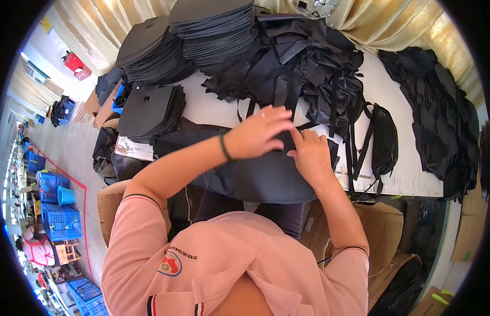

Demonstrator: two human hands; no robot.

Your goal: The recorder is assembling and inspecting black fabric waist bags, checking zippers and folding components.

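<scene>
A black foam-like panel [271,176] lies at the table's near edge, partly over dark fabric [208,176], its rounded lower end hanging toward my lap. My left hand [258,134] is above the panel's far side, fingers stretched and apart, nothing visible in them. Beside it, my right hand [312,155] rests on the panel's right part, thumb and index finger apart, the other fingers slightly bent. The fingertips of both hands nearly meet. Under them, the panel's far edge and a strap are partly hidden.
Tall stacks of black panels [213,37] stand at the back left, a lower stack [147,110] nearer. A heap of black fabric pieces [308,63] covers the back middle. Rightward lie a black mesh pouch [383,139] with straps and another fabric pile [440,116]. Cardboard boxes [379,226] stand below.
</scene>
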